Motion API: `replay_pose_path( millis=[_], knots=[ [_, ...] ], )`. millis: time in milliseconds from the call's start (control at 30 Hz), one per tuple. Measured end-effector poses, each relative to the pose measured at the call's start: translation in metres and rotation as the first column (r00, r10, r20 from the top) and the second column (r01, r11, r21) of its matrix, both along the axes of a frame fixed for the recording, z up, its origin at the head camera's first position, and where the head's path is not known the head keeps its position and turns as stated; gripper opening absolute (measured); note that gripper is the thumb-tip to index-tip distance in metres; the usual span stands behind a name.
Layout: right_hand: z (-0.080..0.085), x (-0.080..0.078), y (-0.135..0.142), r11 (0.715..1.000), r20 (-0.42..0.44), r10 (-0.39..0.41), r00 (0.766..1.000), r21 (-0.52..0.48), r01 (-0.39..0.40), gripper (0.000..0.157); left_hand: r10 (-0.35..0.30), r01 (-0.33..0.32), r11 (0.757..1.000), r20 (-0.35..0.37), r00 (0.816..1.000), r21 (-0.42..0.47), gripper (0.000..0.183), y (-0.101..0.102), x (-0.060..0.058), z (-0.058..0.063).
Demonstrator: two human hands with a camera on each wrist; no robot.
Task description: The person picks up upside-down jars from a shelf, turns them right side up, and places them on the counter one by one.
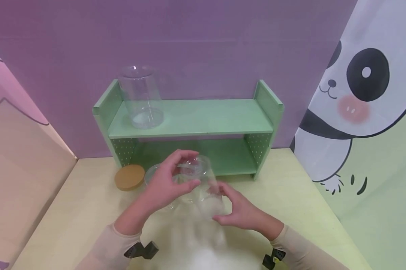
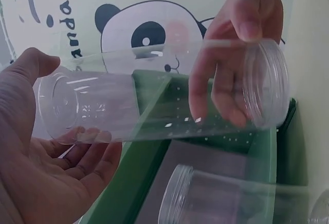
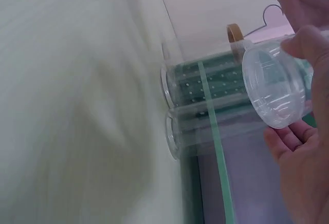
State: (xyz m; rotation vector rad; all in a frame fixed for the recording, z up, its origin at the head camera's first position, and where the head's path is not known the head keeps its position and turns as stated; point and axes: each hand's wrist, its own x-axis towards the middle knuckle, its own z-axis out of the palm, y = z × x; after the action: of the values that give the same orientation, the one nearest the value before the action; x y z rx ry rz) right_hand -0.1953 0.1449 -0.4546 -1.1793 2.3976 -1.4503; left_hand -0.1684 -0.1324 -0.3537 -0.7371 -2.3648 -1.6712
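Note:
Both hands hold a clear plastic jar (image 1: pixel 207 185) tilted above the table. Its threaded mouth points down, as the left wrist view shows. Around the base end, at the top, curl the thumb and fingers of my left hand (image 1: pixel 164 182). My right hand (image 1: pixel 238 210) grips the mouth end from the right, thumb and fingers on opposite sides. In the right wrist view the open mouth (image 3: pixel 272 88) of the jar faces the table. Beside the left hand stand other clear jars, one with a threaded rim (image 2: pixel 176 193) upward. A brown round lid (image 1: pixel 129 177) appears to top another jar at left.
A green two-tier shelf (image 1: pixel 209 116) stands at the back of the pale table (image 1: pixel 290 210). On its upper tier, at the left, is a large clear container (image 1: pixel 143 97). A purple wall (image 1: pixel 203 45) rises behind, with panda-printed panels at the right.

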Motion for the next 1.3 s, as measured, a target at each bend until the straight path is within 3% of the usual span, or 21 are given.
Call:
replay_pose_path(
  millis=[167, 300, 467, 600, 867, 1133, 1300],
  knots=[
    [0.003, -0.006, 0.011, 0.999, 0.026, 0.012, 1.000, -0.031, -0.012, 0.078, 0.027, -0.029, 0.999, -0.039, 0.999, -0.041, 0.065, -0.019, 0.001, -0.002],
    [0.009, -0.014, 0.021, 0.988, 0.010, 0.072, 0.997, -0.136, -0.070, 0.071, 0.018, -0.022, 0.997, -0.054, 0.998, -0.077, 0.066, -0.035, 0.003, -0.007],
    [0.020, -0.023, 0.030, 0.950, -0.017, 0.116, 0.993, -0.291, -0.116, 0.064, 0.004, -0.004, 0.995, -0.005, 1.000, -0.103, 0.065, -0.051, 0.008, -0.018],
    [0.029, -0.025, 0.034, 0.939, -0.037, 0.121, 0.992, -0.320, -0.126, 0.065, -0.005, 0.007, 0.995, 0.021, 1.000, -0.103, 0.069, -0.058, 0.013, -0.031],
    [0.035, -0.026, 0.039, 0.942, -0.069, 0.090, 0.994, -0.318, -0.107, 0.068, 0.005, -0.002, 0.991, 0.021, 1.000, -0.132, 0.072, -0.060, 0.015, -0.044],
    [0.050, -0.031, 0.040, 0.866, 0.051, 0.096, 0.994, -0.496, -0.058, 0.065, 0.077, -0.063, 0.971, 0.050, 0.996, -0.233, 0.068, -0.053, 0.019, -0.049],
    [0.060, -0.031, 0.037, 0.853, 0.079, 0.053, 0.995, -0.521, -0.004, 0.067, 0.090, -0.067, 0.963, 0.077, 0.993, -0.260, 0.068, -0.042, 0.022, -0.055]
  ],
)
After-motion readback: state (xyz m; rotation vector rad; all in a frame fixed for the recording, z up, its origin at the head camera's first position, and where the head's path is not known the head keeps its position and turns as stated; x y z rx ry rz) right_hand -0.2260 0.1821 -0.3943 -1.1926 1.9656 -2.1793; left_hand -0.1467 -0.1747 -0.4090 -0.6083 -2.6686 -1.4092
